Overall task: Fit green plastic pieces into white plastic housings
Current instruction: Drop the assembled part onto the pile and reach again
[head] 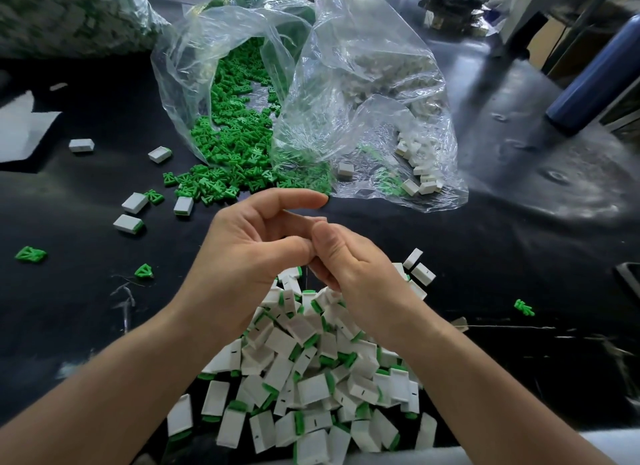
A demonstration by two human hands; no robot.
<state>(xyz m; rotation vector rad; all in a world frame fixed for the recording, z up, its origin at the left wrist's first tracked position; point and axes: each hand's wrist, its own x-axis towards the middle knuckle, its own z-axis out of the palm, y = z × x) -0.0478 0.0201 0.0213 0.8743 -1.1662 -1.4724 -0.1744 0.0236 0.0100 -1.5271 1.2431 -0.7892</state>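
Both hands are locked together dead centre. The left hand (pixel 249 253) arches its index finger over the top, thumb tucked in against the right hand (pixel 349 260), whose fingers curl tight beside that thumb. Whatever sits between them is hidden, so I cannot tell what either hand grips, or whether it grips anything at all.

Directly beneath, at six o'clock, is a jumbled heap of boxy white plastic housings with green ends (pixel 311 378). They are smooth matte blocks, many with a small dark slit on one face.

Up at twelve o'clock, small bright green plastic pieces (pixel 235 142), flat and triangular with open struts, spill from a crinkled clear plastic bag (pixel 180 83) onto the black table (pixel 86 308). At one o'clock a second clear bag (pixel 363 59) holds plain white plastic housings (pixel 415 166), blocky and rectangular.

From nine to ten o'clock a few loose white blocks (pixel 135 203) and stray green pieces (pixel 30 255) lie scattered, well apart. Farther out that way lies a flat white sheet (pixel 20 132). At two o'clock is a glossy dark blue cylinder (pixel 595 73).
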